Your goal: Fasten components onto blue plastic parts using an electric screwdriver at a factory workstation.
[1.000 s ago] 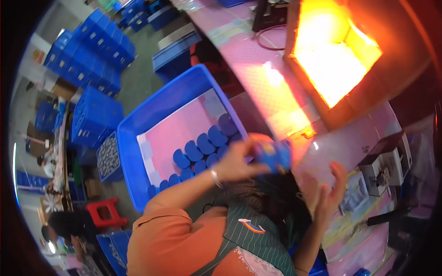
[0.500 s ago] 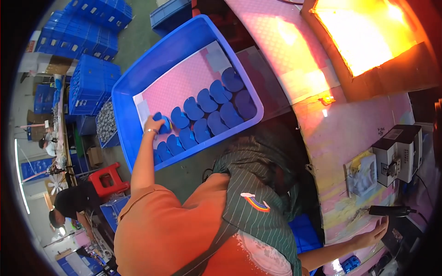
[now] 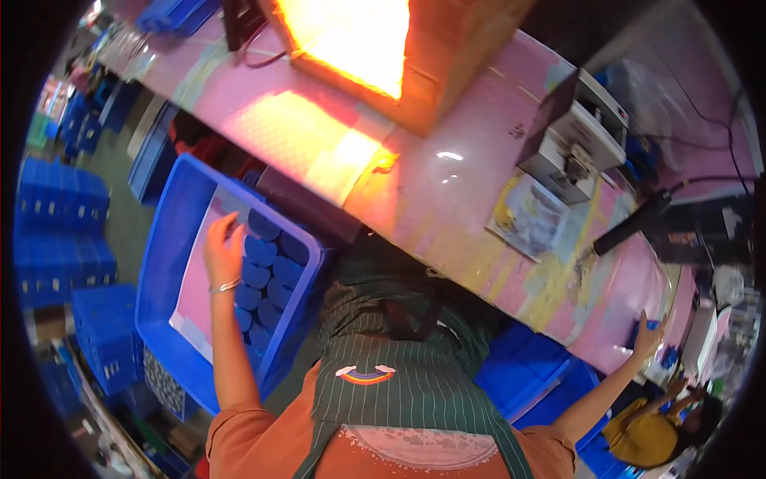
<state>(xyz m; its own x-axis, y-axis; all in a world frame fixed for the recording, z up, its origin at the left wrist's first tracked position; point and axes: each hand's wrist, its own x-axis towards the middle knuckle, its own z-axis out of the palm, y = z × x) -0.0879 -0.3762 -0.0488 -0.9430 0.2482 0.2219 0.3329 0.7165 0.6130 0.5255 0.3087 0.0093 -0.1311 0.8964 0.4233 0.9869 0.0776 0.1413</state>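
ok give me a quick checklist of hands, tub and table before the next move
1. Right hand at the blue item on the pink table: ok; firm grip: cannot tell.
2. Left hand over the blue tub: ok; whether it holds anything: cannot tell.
3. Blue pieces side by side in rows inside the tub: ok.
4. Pink liner showing beside those pieces: ok.
5. Both hands apart from the glowing box: ok.
6. Hands close together: not ok, one is at the tub and the other well across at the table.
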